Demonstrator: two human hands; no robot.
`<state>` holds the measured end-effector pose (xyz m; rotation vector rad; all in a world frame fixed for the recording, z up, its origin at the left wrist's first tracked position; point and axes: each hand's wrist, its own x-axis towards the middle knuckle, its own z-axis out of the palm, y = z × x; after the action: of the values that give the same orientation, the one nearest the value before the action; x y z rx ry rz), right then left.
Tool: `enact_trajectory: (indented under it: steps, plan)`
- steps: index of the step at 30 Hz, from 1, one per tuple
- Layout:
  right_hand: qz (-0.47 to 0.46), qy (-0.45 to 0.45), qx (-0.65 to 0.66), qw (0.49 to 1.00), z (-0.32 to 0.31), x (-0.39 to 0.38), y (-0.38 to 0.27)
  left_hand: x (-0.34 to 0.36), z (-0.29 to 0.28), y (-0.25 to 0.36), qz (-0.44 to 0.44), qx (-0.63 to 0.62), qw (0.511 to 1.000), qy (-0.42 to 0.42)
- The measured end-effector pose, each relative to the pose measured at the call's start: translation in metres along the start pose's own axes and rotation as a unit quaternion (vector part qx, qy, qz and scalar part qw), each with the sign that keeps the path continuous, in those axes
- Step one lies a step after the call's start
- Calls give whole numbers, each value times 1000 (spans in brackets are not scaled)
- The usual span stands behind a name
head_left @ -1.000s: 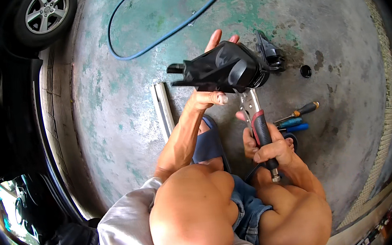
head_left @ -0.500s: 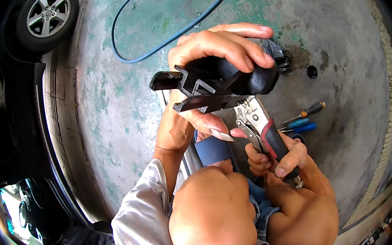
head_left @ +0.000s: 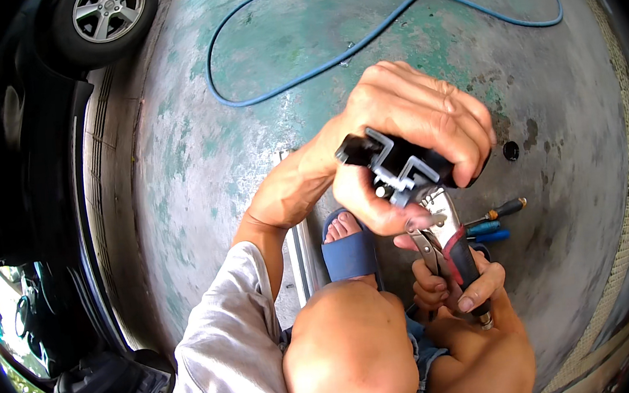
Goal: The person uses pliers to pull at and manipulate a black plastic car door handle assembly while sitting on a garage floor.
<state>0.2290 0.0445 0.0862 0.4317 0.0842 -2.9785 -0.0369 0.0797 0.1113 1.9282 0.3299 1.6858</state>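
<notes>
one black part (head_left: 396, 158) in left hand (head_left: 420, 114), one plier (head_left: 459, 257) (right hand (head_left: 489, 276)), three handles (head_left: 511, 207)

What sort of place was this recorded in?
Probably a garage or home workshop: a car wheel shows at upper left, a blue hose lies looped across the stained floor, and a screwdriver lies to the right.

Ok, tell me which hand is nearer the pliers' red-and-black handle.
Right. The right hand is closed around the handle; the left hand is farther off, up by the pliers' jaw end, wrapped around a black plastic part.
</notes>
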Motion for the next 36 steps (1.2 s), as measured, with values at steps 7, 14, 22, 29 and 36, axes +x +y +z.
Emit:
enact_trajectory:
  steps: [7, 14, 22, 29, 36]
  plan:
    - [-5, 58, 43, 997, -15, -1, 9, -53, 5, -7, -126, 8, 986, 107]
    - [-215, 272, -216, 913, -24, 33, 0, -81, 48, -63, -260, 0, 777, 573]
    - [-325, 412, -680, 512, -66, 57, -32, -73, 58, -102, -318, -228, 576, 718]
    - [-343, 260, -894, 125, -97, 20, -89, -93, 79, -97, -394, -328, 457, 727]
    - [-355, 342, -809, 322, -79, 24, -82, -78, 76, -80, -451, -231, 560, 655]
